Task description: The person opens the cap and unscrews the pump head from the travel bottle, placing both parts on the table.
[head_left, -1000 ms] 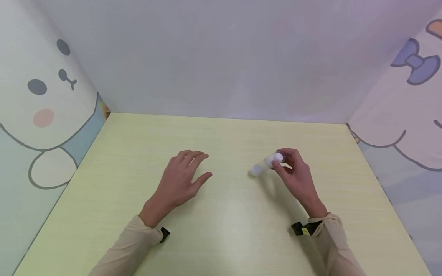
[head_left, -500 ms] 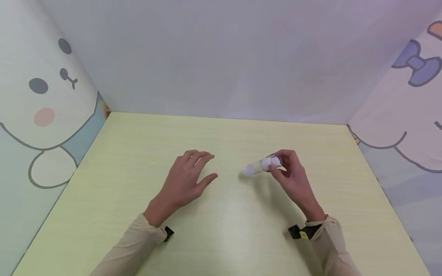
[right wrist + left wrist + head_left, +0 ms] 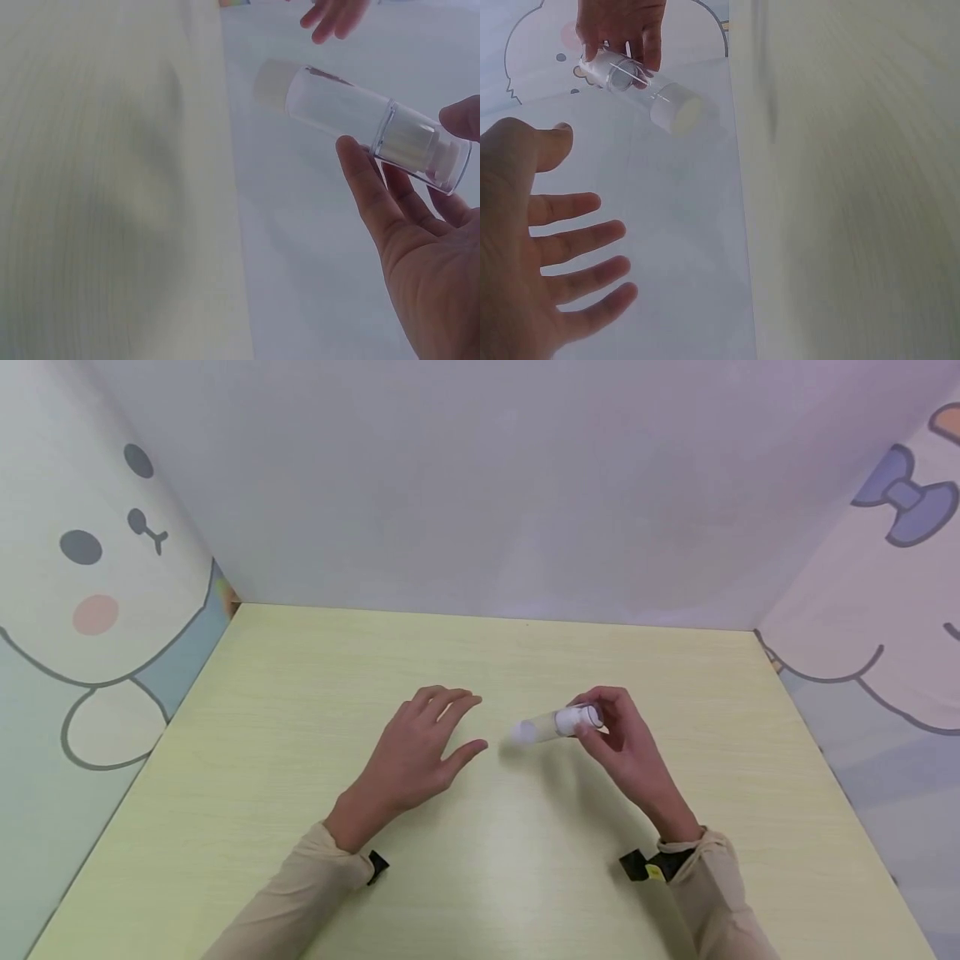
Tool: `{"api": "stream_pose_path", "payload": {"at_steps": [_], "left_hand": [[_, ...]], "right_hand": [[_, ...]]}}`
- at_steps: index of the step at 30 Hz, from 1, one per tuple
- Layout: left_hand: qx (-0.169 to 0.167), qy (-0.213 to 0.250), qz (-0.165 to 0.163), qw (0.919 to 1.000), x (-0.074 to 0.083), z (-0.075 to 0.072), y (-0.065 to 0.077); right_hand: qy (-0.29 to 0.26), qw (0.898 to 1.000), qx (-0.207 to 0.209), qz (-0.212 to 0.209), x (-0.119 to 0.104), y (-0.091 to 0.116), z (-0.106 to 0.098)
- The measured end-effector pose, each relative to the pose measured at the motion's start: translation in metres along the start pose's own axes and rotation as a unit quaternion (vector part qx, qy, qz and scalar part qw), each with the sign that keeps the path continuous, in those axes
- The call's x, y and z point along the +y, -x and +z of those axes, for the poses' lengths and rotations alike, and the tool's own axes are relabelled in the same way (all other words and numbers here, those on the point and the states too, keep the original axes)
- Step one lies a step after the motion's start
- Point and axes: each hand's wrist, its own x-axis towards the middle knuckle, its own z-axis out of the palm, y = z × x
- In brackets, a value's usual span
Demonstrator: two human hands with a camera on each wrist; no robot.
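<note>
My right hand pinches a clear cylindrical pump bottle between thumb and fingers at its capped end. The bottle lies nearly level above the table, its white base toward the left. In the right wrist view, a transparent cap covers a white pump inside, and the thumb sits on that cap. My left hand hovers to the left of the base, fingers apart and relaxed, holding nothing. From the left wrist view, a gap shows between the left fingers and the bottle's white base.
The pale wood-grain table spreads under both hands. A plain light wall stands behind it, with cartoon-printed panels on the left and right sides. Black wrist cameras show at the cuffs.
The right hand has moved left with the bottle, which has swung from slanting to nearly level. The left hand has moved right, narrowing the gap to the bottle's base.
</note>
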Motion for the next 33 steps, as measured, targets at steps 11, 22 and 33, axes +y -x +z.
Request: {"api": "stream_pose_path", "payload": {"at_steps": [11, 22, 33], "left_hand": [[-0.023, 0.046, 0.006, 0.9987, 0.008, 0.005, -0.003], [-0.049, 0.086, 0.023, 0.9948, 0.017, 0.014, -0.005], [-0.053, 0.080, 0.049, 0.9942, 0.019, 0.019, -0.004]], "right_hand": [[-0.027, 0.999, -0.035, -0.016, -0.008, 0.000, 0.005], [-0.036, 0.997, -0.066, -0.025, -0.009, 0.001, 0.014], [-0.063, 0.993, -0.091, -0.034, -0.009, 0.001, 0.022]]}}
